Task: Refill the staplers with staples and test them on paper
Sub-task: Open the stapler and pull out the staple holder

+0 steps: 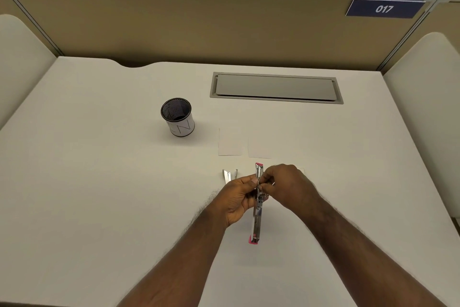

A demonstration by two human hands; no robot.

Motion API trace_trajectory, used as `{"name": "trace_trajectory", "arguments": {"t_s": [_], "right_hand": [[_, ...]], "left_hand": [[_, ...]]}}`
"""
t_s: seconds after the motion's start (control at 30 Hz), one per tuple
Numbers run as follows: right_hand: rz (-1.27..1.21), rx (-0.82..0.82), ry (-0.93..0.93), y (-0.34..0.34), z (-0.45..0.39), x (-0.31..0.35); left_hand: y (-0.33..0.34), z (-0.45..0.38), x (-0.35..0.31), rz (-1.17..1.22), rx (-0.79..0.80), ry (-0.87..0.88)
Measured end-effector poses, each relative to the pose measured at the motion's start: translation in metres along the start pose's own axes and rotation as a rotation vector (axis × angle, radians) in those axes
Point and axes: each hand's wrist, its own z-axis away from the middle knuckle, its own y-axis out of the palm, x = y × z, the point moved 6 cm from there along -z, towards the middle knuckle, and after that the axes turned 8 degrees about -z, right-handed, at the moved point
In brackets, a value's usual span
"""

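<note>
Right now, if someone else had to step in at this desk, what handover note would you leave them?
Left hand grips the pink stapler, opened out flat, at its hinge. Right hand pinches at the hinge too; whether it holds staples is hidden.
A second metal piece, probably another stapler, lies on the desk left of the hands.
Two paper slips lie beyond the hands, a mesh cup further left.
Done: stapler opened. Left: finish loading, close, test on paper, do the other one.
</note>
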Motion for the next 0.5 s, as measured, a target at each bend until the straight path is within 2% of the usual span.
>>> {"name": "trace_trajectory", "arguments": {"t_s": [0.27, 0.5], "right_hand": [[0.099, 0.065, 0.093, 0.002, -0.005, -0.004], [0.040, 0.161, 0.014, 0.010, -0.004, -0.005]], "left_hand": [[0.001, -0.005, 0.011, -0.037, -0.025, -0.045], [-0.001, -0.002, 0.017, -0.008, -0.033, -0.050]]}}
